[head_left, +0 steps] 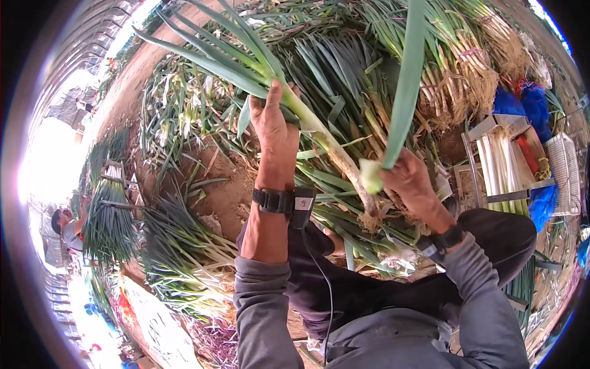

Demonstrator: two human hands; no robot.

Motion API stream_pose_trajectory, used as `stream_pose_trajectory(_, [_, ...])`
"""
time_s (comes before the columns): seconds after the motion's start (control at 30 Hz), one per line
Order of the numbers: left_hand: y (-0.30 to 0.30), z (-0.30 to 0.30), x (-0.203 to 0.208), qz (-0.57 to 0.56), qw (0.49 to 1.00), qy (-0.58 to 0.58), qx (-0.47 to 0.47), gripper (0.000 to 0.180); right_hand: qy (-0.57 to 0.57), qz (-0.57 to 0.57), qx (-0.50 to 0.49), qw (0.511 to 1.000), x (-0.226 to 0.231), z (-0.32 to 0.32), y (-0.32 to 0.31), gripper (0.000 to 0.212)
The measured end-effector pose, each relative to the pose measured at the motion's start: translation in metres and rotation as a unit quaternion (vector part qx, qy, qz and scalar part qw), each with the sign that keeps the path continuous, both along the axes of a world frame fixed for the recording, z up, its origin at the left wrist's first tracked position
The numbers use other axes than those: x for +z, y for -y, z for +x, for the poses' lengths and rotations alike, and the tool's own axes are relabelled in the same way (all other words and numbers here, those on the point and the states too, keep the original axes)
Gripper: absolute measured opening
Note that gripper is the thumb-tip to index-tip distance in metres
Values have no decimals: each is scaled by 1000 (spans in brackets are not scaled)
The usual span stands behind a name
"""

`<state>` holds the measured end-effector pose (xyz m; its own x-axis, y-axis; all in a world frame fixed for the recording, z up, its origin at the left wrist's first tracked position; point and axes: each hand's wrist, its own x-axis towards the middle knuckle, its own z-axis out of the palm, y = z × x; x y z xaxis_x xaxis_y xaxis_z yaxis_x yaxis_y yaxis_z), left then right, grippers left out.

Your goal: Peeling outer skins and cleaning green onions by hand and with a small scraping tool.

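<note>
My left hand (pixel 275 129) is closed around the upper stem of a large green onion (pixel 335 152), whose green leaves fan out to the upper left. Its pale shaft slants down to the right and ends in a brownish root tuft. Beside that lower end, my right hand (pixel 410 184) grips a long, broad green onion leaf (pixel 405 92) by its pale base. The leaf stands up past the top edge of the view and looks separate from the stalk. Below both hands lies a heap of green onions (pixel 332 67), partly hidden by my arms.
Bundled green onions (pixel 458 67) with roots lie at the upper right. A metal rack (pixel 507 198) holds white stalks near blue bags (pixel 533 111). More onions (pixel 178 246) lie at the left, beyond them a bundle on a stand (pixel 110 215) and another person (pixel 70 227).
</note>
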<state>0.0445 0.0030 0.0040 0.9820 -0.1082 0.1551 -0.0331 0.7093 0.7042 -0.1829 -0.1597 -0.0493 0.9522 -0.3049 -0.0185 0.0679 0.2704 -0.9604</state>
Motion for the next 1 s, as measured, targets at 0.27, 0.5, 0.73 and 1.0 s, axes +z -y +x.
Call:
stream_pose_trajectory(0.27, [18,-21,8,14,1000,24,-6,34,-144,-454,-19,879,-78,-53,39,45])
stream_pose_trajectory(0.5, [35,-25,-26,82,994,16,-63,34,138,-600,-78,784,25,72,-22,48])
stream_pose_trajectory(0.73, [42,-31,-22,263,944,84,-179,56,-46,-375,-167,911,-7,107,5,30])
stream_pose_trajectory(1.0, [29,-18,-63,289,924,-178,-174,41,0,-98,-5,995,-16,105,29,43])
